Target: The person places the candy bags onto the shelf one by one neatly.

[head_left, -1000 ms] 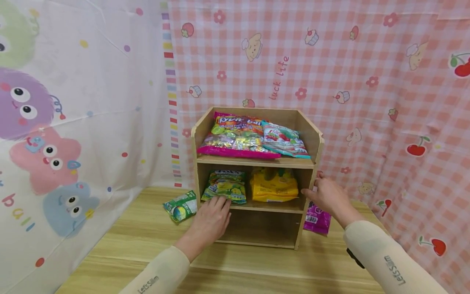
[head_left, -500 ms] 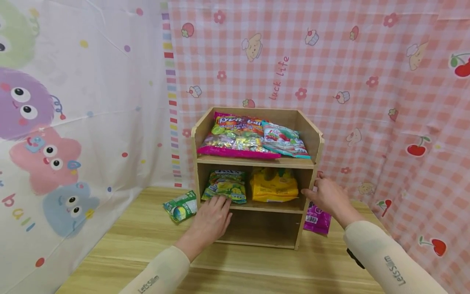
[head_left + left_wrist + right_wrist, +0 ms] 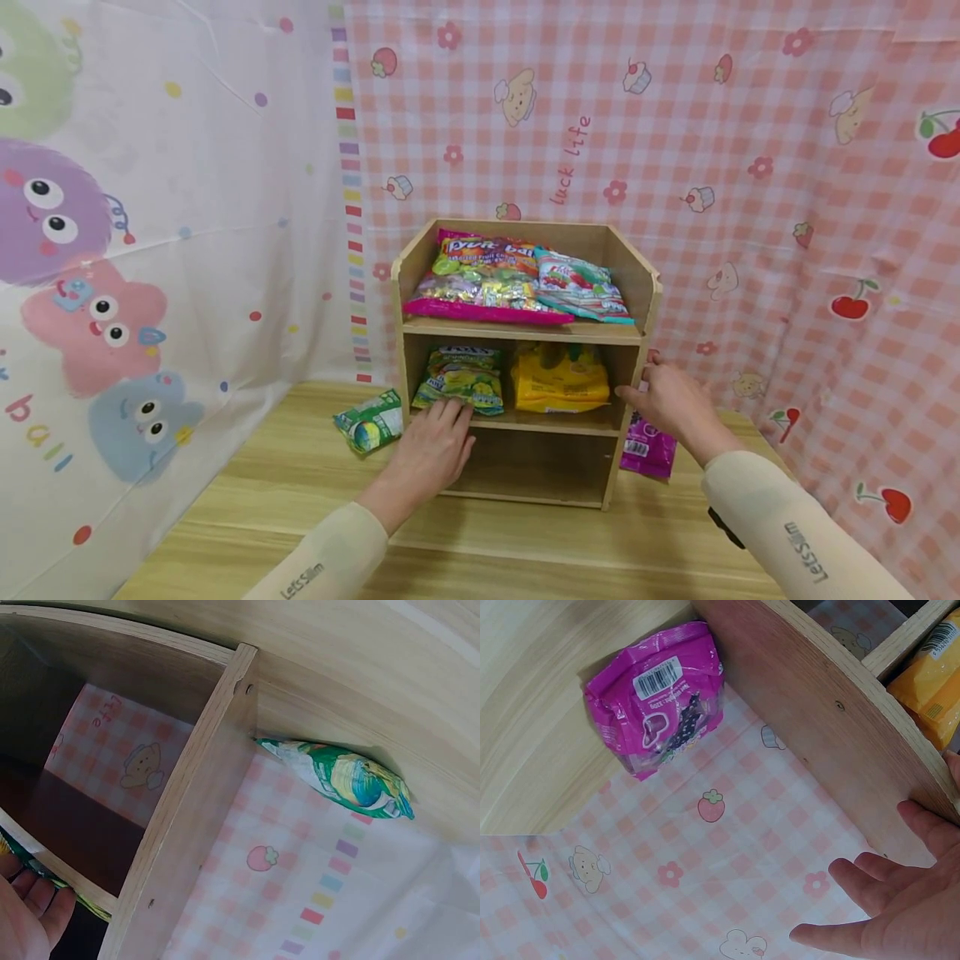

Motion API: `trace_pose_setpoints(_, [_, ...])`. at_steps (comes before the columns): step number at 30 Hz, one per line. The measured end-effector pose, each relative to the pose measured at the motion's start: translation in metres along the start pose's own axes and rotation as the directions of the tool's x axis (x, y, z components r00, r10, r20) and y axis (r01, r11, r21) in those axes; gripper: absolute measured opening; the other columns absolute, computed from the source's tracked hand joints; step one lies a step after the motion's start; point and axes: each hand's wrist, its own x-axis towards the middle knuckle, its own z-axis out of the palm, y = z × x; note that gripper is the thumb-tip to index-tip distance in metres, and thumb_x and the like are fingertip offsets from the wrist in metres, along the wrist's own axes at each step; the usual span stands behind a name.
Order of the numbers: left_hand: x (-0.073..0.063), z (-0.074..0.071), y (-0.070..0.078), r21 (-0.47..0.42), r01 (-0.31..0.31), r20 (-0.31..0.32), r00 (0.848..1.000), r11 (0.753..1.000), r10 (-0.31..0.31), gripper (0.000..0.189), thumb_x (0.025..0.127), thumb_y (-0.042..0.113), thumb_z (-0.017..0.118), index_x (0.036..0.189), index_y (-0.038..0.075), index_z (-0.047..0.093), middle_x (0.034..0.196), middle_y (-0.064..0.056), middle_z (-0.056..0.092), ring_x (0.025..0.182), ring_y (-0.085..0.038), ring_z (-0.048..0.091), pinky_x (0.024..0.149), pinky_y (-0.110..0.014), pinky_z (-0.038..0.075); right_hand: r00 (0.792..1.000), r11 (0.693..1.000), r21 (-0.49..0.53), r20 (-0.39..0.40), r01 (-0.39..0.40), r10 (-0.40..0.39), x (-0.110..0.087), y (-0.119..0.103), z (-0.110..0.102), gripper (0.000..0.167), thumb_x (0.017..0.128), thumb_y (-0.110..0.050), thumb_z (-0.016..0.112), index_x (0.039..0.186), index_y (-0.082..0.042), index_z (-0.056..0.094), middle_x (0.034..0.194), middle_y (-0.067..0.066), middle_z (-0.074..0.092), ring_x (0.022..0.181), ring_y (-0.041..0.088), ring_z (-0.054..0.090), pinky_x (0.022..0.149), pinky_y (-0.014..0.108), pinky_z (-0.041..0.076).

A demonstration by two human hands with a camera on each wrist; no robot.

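Observation:
A three-tier wooden shelf (image 3: 517,427) stands on the table. My left hand (image 3: 433,446) is at its middle tier, fingertips right at the front edge of a green candy bag (image 3: 461,379). In the left wrist view the fingers (image 3: 54,907) lie bent loosely along the tier's edge, partly covering that bag. My right hand (image 3: 675,404) is at the shelf's right side panel, its thumb by the front edge and its fingers (image 3: 870,874) spread along the outer face. A yellow bag (image 3: 561,382) sits beside the green one on the same tier.
On the top tier lie a large pink-edged fruit candy bag (image 3: 487,279) and a teal-and-white bag (image 3: 581,285). A green-and-white packet (image 3: 371,421) rests left of the shelf, a purple packet (image 3: 647,450) to its right. Patterned cloth (image 3: 525,108) hangs behind.

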Motion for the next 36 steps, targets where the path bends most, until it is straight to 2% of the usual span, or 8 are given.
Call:
trace_pose_setpoints(14, [-0.009, 0.001, -0.001, -0.030, -0.009, -0.047, 0.999, 1.000, 0.008, 0.033, 0.093, 0.029, 0.063, 0.116, 0.006, 0.067, 0.107, -0.011, 0.058, 0.093, -0.027, 0.059, 0.071, -0.039, 0.052, 1.000, 1.000, 0.003, -0.001, -0.012, 0.012, -0.001, -0.001, -0.001, 0.054, 0.096, -0.039, 0.060, 0.118, 0.010, 0.062, 0.134, 0.033, 0.052, 0.112, 0.053, 0.054, 0.092, 0.075, 0.031])
trace_pose_setpoints(19, [-0.018, -0.001, -0.003, -0.053, -0.037, -0.063, 0.997, 0.998, 0.034, 0.034, 0.100, 0.028, 0.046, 0.117, 0.008, 0.067, 0.106, -0.011, 0.059, 0.093, -0.028, 0.060, 0.073, -0.041, 0.052, 1.000, 1.000, 0.005, 0.004, -0.013, 0.013, -0.001, 0.000, -0.001, 0.054, 0.096, -0.040, 0.060, 0.118, 0.009, 0.062, 0.134, 0.033, 0.052, 0.112, 0.052, 0.054, 0.091, 0.074, 0.031])
trace_pose_setpoints(24, [-0.035, -0.002, -0.004, -0.078, -0.052, -0.074, 0.996, 0.996, 0.046, 0.059, 0.106, 0.035, 0.017, 0.112, 0.008, 0.070, 0.103, -0.010, 0.061, 0.090, -0.028, 0.061, 0.067, -0.040, 0.053, 1.000, 1.000, 0.003, 0.006, 0.002, -0.002, 0.000, 0.001, 0.000, 0.051, 0.095, -0.041, 0.060, 0.113, 0.007, 0.065, 0.121, 0.028, 0.062, 0.103, 0.046, 0.059, 0.085, 0.069, 0.037])
trace_pose_setpoints(26, [-0.044, -0.002, -0.006, -0.077, -0.061, -0.070, 0.996, 0.995, 0.055, 0.065, 0.106, 0.039, 0.014, 0.109, 0.008, 0.070, 0.101, -0.010, 0.061, 0.089, -0.028, 0.060, 0.067, -0.039, 0.053, 1.000, 1.000, 0.001, 0.007, 0.007, -0.007, 0.000, 0.001, 0.000, 0.050, 0.095, -0.041, 0.060, 0.112, 0.007, 0.065, 0.119, 0.027, 0.063, 0.100, 0.044, 0.060, 0.084, 0.068, 0.039])
trace_pose_setpoints(28, [-0.055, -0.001, -0.010, -0.077, -0.074, -0.064, 0.996, 0.994, 0.070, 0.058, 0.107, 0.040, 0.022, 0.108, 0.008, 0.071, 0.099, -0.010, 0.060, 0.089, -0.028, 0.060, 0.068, -0.039, 0.053, 1.000, 1.000, 0.002, 0.008, 0.004, -0.004, 0.001, 0.001, 0.000, 0.050, 0.095, -0.041, 0.060, 0.112, 0.007, 0.065, 0.121, 0.028, 0.062, 0.100, 0.043, 0.060, 0.084, 0.068, 0.039])
trace_pose_setpoints(30, [-0.066, -0.001, -0.016, -0.086, -0.085, -0.059, 0.995, 0.993, 0.080, 0.042, 0.103, 0.037, 0.041, 0.106, 0.007, 0.071, 0.099, -0.010, 0.060, 0.090, -0.028, 0.059, 0.069, -0.040, 0.053, 1.000, 1.000, 0.005, 0.010, 0.000, 0.000, 0.001, 0.001, 0.000, 0.051, 0.095, -0.041, 0.060, 0.112, 0.007, 0.065, 0.122, 0.028, 0.061, 0.100, 0.043, 0.060, 0.085, 0.068, 0.038])
trace_pose_setpoints(33, [-0.080, -0.001, -0.028, -0.096, -0.084, -0.053, 0.995, 0.992, 0.079, 0.030, 0.087, 0.032, 0.067, 0.103, 0.006, 0.070, 0.100, -0.010, 0.060, 0.090, -0.028, 0.059, 0.070, -0.040, 0.052, 1.000, 1.000, 0.009, 0.009, -0.012, 0.012, 0.001, 0.001, 0.000, 0.051, 0.095, -0.041, 0.061, 0.113, 0.007, 0.065, 0.123, 0.028, 0.060, 0.100, 0.044, 0.060, 0.086, 0.068, 0.038])
trace_pose_setpoints(36, [-0.092, 0.001, -0.041, -0.094, -0.053, -0.026, 0.998, 0.994, 0.050, 0.033, 0.078, 0.029, 0.076, 0.101, 0.006, 0.068, 0.097, -0.009, 0.058, 0.087, -0.028, 0.058, 0.066, -0.041, 0.051, 1.000, 1.000, 0.011, 0.005, -0.015, 0.015, 0.001, 0.002, 0.000, 0.051, 0.095, -0.041, 0.061, 0.113, 0.007, 0.065, 0.123, 0.028, 0.060, 0.100, 0.044, 0.060, 0.086, 0.068, 0.038])
